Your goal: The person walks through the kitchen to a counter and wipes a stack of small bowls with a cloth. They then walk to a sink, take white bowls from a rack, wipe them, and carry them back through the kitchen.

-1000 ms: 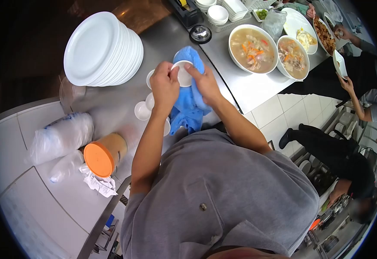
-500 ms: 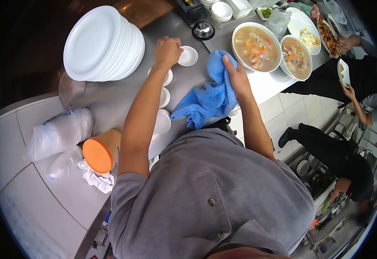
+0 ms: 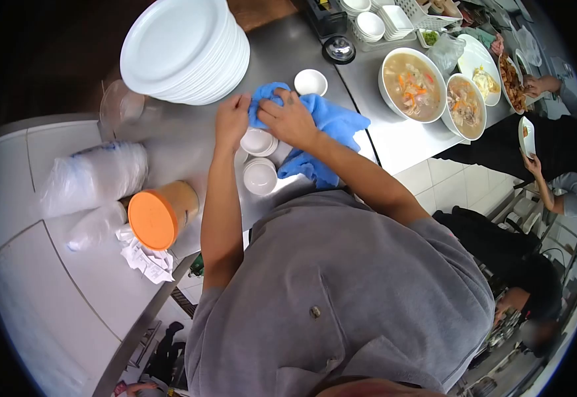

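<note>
My right hand (image 3: 289, 120) is closed over a bunched blue cloth (image 3: 333, 124), whose loose part spreads over the counter toward my body. Directly beside it, my left hand (image 3: 233, 122) is curled at the cloth's left edge; whatever its fingers hold is hidden. Just below both hands stand small white bowls, some stacked (image 3: 258, 141) and another group (image 3: 260, 177) nearer to me. One more small white bowl (image 3: 311, 83) sits apart, beyond my right hand.
A tall stack of white plates (image 3: 176, 49) stands left. Two soup bowls (image 3: 412, 86) (image 3: 465, 106) and a call bell (image 3: 338, 49) are on the right. An orange-lidded tub (image 3: 153, 220) and plastic-wrapped packs (image 3: 96, 178) lie lower left. A co-worker's hand (image 3: 532, 162) holds a white dish.
My left hand has drawn back from beside the lone small bowl. My right hand has brought the blue cloth leftward to meet it. The view has shifted slightly.
</note>
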Demonstrator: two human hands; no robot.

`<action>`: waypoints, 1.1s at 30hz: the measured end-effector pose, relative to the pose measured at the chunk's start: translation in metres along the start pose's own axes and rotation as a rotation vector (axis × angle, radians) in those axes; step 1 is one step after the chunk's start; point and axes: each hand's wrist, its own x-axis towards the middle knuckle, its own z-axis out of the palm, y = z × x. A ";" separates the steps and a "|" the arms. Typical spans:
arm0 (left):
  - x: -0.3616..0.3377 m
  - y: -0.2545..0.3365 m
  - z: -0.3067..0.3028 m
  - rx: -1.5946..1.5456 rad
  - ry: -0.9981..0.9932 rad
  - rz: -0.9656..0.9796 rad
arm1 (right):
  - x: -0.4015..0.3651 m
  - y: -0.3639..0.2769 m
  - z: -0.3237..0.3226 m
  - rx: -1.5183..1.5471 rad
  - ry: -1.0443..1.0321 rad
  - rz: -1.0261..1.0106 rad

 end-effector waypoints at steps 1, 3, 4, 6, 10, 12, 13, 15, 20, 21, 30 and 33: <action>0.001 0.003 0.003 0.039 0.035 0.024 | 0.003 0.003 0.000 0.014 -0.054 -0.040; 0.008 0.005 0.002 0.078 0.075 0.062 | 0.005 0.001 -0.002 0.063 -0.029 -0.009; 0.011 0.002 0.000 0.039 0.044 0.034 | 0.005 0.001 -0.003 0.119 -0.013 0.035; 0.012 0.002 0.000 0.000 0.009 0.007 | 0.007 0.003 -0.006 0.166 0.034 0.042; 0.002 0.010 -0.001 -0.021 -0.014 -0.043 | 0.009 0.015 -0.015 0.344 0.213 0.123; 0.001 0.007 0.001 -0.078 -0.042 -0.057 | 0.005 0.017 -0.023 0.419 0.366 0.290; 0.002 0.003 0.001 0.064 -0.050 0.002 | 0.003 0.017 -0.028 0.495 0.519 0.454; 0.006 0.002 0.000 0.203 -0.055 0.064 | -0.003 0.015 -0.052 0.514 0.589 0.634; 0.000 0.019 0.007 0.791 0.205 0.441 | -0.027 0.024 -0.085 0.913 0.676 0.982; -0.004 0.024 0.008 0.791 0.195 0.447 | -0.033 0.024 -0.083 0.907 0.684 0.989; -0.038 0.060 0.078 0.113 -0.045 0.318 | -0.031 0.018 -0.076 1.184 0.415 1.128; -0.021 0.057 0.088 0.206 -0.027 0.328 | -0.051 0.053 -0.075 1.028 0.142 1.334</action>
